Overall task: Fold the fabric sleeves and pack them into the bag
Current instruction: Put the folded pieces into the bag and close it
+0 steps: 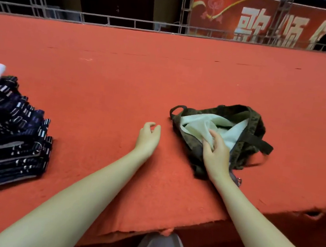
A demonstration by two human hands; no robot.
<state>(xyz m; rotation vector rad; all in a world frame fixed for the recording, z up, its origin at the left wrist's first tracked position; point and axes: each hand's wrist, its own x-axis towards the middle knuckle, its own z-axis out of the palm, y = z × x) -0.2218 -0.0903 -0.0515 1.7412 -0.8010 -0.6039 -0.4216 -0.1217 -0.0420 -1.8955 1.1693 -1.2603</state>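
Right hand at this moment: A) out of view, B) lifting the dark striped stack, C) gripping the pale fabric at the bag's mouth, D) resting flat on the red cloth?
C: the right hand grips the pale fabric at the open mouth of the bag.

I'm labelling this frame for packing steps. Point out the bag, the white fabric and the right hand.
bag [256,140]: head view, dark strap.
white fabric [196,123]: head view, fold inside the bag.
right hand [217,154]: head view, back of hand.
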